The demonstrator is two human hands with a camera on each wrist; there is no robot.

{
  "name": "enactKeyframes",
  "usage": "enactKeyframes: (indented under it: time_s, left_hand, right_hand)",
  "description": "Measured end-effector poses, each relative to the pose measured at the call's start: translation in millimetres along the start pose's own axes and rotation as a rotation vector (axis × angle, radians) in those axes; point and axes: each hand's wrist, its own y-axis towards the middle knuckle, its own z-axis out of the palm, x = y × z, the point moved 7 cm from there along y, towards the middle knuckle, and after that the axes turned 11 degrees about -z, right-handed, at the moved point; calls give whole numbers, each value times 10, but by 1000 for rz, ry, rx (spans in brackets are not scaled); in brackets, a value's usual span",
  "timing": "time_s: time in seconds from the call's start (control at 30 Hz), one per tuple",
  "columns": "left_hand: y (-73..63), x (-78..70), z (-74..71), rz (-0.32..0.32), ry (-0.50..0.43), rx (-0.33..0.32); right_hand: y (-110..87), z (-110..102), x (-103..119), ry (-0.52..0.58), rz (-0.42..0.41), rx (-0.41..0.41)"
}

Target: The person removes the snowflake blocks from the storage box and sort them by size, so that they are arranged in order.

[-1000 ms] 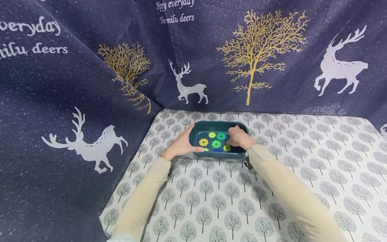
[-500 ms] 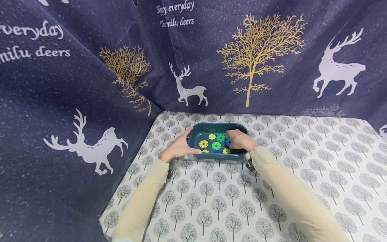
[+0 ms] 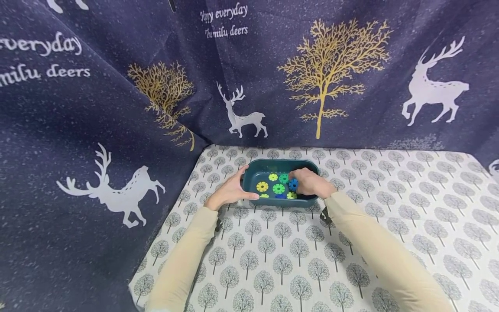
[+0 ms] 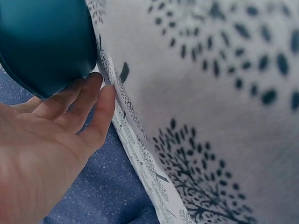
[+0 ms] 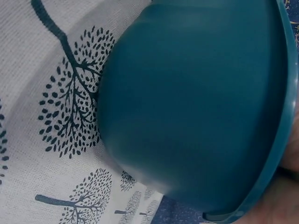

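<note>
A dark green plastic tub (image 3: 280, 202) holds several flat, notched flower-shaped discs. Among them are a yellow disc (image 3: 262, 186), a green disc (image 3: 278, 188) and a blue disc (image 3: 293, 184). My left hand (image 3: 231, 189) grips the tub's left end, its thumb along the front rim; the left wrist view shows bent fingers against the outer wall. Reaching in over the right end, my right hand (image 3: 309, 182) has its fingertips down beside the blue disc and a teal disc (image 3: 283, 178). Whether they pinch anything is hidden. In the right wrist view the tub wall (image 5: 196, 102) covers most of that hand.
The tub stands on a white tablecloth (image 3: 300, 247) printed with grey trees. Behind the table and to its left hangs a dark blue curtain (image 3: 249, 65) with deer and golden trees. A dark wrist strap (image 3: 325, 215) shows under the right sleeve.
My right hand has shifted slightly rightward inside the tub, and more of the blue disc shows. The left hand keeps its hold on the tub's left end.
</note>
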Motion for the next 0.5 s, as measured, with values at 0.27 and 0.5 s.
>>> enactKeyframes:
  time_s: [0.27, 0.5]
  left_hand:
    - [15, 11, 16, -5, 20, -5]
    - [23, -1, 0, -5, 15, -8]
  right_hand:
    - [-16, 13, 17, -27, -17, 18]
    - [-36, -40, 57, -54, -81, -56]
